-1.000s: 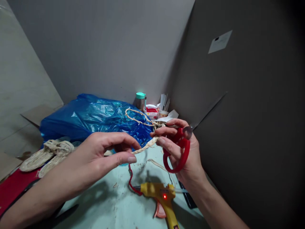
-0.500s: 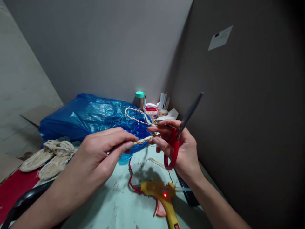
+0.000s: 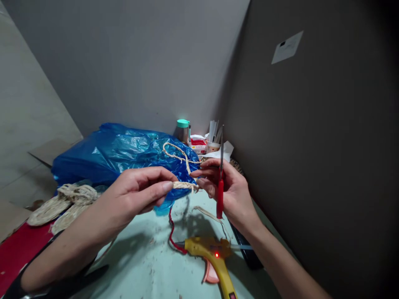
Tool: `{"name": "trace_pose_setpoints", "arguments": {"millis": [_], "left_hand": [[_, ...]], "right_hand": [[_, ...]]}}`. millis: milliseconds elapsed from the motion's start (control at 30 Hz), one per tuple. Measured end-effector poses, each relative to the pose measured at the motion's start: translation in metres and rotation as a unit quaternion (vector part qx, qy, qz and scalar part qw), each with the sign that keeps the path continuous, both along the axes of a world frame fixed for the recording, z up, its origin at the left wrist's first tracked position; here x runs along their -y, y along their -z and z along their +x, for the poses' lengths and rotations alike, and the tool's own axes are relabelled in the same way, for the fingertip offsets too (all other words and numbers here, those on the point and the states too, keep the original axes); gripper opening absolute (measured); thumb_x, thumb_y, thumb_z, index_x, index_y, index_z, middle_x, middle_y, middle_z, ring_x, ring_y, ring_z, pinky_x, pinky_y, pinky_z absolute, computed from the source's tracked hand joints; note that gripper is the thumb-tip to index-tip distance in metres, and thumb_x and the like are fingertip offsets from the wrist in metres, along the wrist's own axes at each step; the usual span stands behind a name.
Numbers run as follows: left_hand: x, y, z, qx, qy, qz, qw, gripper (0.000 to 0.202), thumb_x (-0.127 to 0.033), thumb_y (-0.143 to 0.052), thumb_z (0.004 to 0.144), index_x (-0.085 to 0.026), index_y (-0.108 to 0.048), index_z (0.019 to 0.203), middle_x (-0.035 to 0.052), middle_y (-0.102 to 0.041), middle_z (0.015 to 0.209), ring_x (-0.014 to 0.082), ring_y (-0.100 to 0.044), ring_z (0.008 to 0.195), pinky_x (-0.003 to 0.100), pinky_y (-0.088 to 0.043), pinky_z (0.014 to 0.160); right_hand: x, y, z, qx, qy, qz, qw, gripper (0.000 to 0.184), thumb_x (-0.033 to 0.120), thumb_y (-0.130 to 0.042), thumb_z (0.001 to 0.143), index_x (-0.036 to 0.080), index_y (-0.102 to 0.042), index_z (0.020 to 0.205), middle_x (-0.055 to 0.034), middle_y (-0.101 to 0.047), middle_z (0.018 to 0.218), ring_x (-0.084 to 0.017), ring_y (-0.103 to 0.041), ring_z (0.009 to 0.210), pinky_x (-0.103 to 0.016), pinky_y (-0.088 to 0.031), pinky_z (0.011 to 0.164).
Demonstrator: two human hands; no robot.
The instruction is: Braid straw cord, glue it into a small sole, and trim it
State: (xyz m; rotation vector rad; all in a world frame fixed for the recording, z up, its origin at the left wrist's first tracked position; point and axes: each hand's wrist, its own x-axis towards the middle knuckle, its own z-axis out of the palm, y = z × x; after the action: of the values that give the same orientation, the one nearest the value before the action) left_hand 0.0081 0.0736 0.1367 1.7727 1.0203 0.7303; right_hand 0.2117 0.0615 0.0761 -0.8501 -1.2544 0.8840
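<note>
My left hand (image 3: 140, 193) pinches a cream braided cord (image 3: 183, 185) between thumb and fingers, a short length of it running across to my other hand. Fingertips of my right hand (image 3: 229, 187) meet the cord's far end, and a loop of the cord rises behind them in front of the blue bag. Red-handled scissors (image 3: 220, 198) hang on my right hand, blades pointing up. Below the hands lies a yellow hot glue gun (image 3: 208, 249) with a glowing red light and a glue stick in its back. Its nozzle touches a red cord (image 3: 171, 230).
A large blue plastic bag (image 3: 93, 151) fills the back left. Woven straw slippers (image 3: 50, 209) lie at left on something red. Behind stand a green-lidded container (image 3: 183, 129), a red-and-white packet (image 3: 198, 143) and a cup of sticks (image 3: 213, 146). A dark flat object (image 3: 249, 253) lies right of the glue gun.
My right hand has turned, so the scissors now stand upright and edge-on. The braid between my hands has rolled to show its wider face, and the loop behind has shifted.
</note>
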Motion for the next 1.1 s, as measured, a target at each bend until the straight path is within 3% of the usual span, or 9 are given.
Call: {"name": "trace_pose_setpoints", "arguments": {"millis": [100, 233, 400, 567, 700, 833, 967, 1100], "left_hand": [[0.001, -0.001, 0.002, 0.05, -0.009, -0.053, 0.997, 0.009, -0.029, -0.063, 0.09, -0.021, -0.068, 0.089, -0.0025, -0.065, 0.075, 0.0098, -0.046, 0.06, 0.019, -0.038, 0.056], [0.0, -0.002, 0.005, 0.089, 0.011, -0.091, 0.992, 0.005, -0.023, -0.063, 0.09, -0.019, -0.067, 0.089, -0.0012, -0.067, 0.077, 0.0104, -0.048, 0.062, 0.021, -0.04, 0.06], [-0.001, 0.005, 0.011, 0.107, 0.015, -0.135, 0.985, 0.018, -0.037, -0.065, 0.088, -0.019, -0.067, 0.085, -0.0011, -0.061, 0.063, 0.0115, -0.042, 0.055, 0.023, -0.03, 0.051], [-0.005, 0.017, 0.014, 0.131, 0.018, -0.129, 0.983, 0.021, -0.037, -0.066, 0.087, -0.016, -0.072, 0.087, 0.0007, -0.065, 0.06, 0.0086, -0.035, 0.048, 0.023, -0.023, 0.047], [-0.008, 0.021, 0.015, 0.214, 0.003, -0.143, 0.966, 0.014, -0.026, -0.068, 0.086, -0.013, -0.074, 0.083, 0.0037, -0.071, 0.075, 0.0054, -0.042, 0.052, 0.019, -0.03, 0.052], [-0.011, 0.02, 0.011, 0.289, -0.023, -0.157, 0.944, 0.01, -0.023, -0.069, 0.087, -0.015, -0.075, 0.088, 0.0025, -0.07, 0.074, 0.0056, -0.045, 0.054, 0.017, -0.033, 0.055], [-0.011, 0.019, 0.01, 0.318, -0.031, -0.127, 0.939, 0.011, -0.021, -0.069, 0.087, -0.017, -0.077, 0.092, -0.0005, -0.067, 0.069, 0.006, -0.047, 0.057, 0.017, -0.035, 0.058], [-0.008, 0.02, 0.012, 0.289, -0.011, -0.069, 0.955, 0.017, -0.025, -0.069, 0.088, -0.023, -0.079, 0.102, -0.0054, -0.059, 0.058, 0.0075, -0.048, 0.057, 0.019, -0.038, 0.062]], "right_hand": [[0.001, 0.0, 0.0, 0.012, 0.029, 0.033, 0.999, 0.023, 0.019, -0.077, 0.081, 0.025, -0.06, 0.097, 0.0017, -0.075, 0.094, -0.015, -0.073, 0.091, -0.027, -0.057, 0.083], [0.003, 0.0, 0.001, 0.004, 0.043, 0.056, 0.997, 0.025, 0.017, -0.076, 0.082, 0.026, -0.061, 0.099, 0.0008, -0.075, 0.102, -0.016, -0.072, 0.097, -0.028, -0.057, 0.089], [0.004, 0.002, -0.001, -0.035, 0.019, 0.075, 0.996, 0.028, 0.015, -0.076, 0.083, 0.027, -0.061, 0.103, 0.0013, -0.076, 0.108, -0.015, -0.071, 0.105, -0.028, -0.057, 0.094], [0.003, 0.0, -0.001, -0.044, 0.032, 0.083, 0.995, 0.024, 0.02, -0.075, 0.085, 0.026, -0.06, 0.103, -0.0008, -0.077, 0.107, -0.016, -0.073, 0.102, -0.028, -0.058, 0.089], [0.003, 0.002, 0.007, 0.01, 0.135, 0.089, 0.987, 0.019, 0.028, -0.07, 0.089, 0.026, -0.059, 0.103, 0.0004, -0.075, 0.092, -0.015, -0.073, 0.085, -0.024, -0.058, 0.075], [0.003, 0.012, 0.012, 0.246, 0.207, 0.133, 0.938, 0.015, 0.026, -0.067, 0.089, 0.024, -0.058, 0.101, 0.0066, -0.058, 0.067, -0.009, -0.054, 0.051, -0.019, -0.044, 0.048], [0.003, 0.022, 0.009, 0.428, 0.21, 0.214, 0.853, 0.029, 0.026, -0.066, 0.086, 0.02, -0.055, 0.112, 0.0033, -0.059, 0.069, -0.014, -0.055, 0.056, -0.025, -0.043, 0.053], [0.004, 0.022, 0.006, 0.478, 0.241, 0.229, 0.813, 0.038, 0.031, -0.068, 0.083, 0.015, -0.055, 0.115, -0.0005, -0.061, 0.073, -0.019, -0.057, 0.061, -0.031, -0.045, 0.058]]}}
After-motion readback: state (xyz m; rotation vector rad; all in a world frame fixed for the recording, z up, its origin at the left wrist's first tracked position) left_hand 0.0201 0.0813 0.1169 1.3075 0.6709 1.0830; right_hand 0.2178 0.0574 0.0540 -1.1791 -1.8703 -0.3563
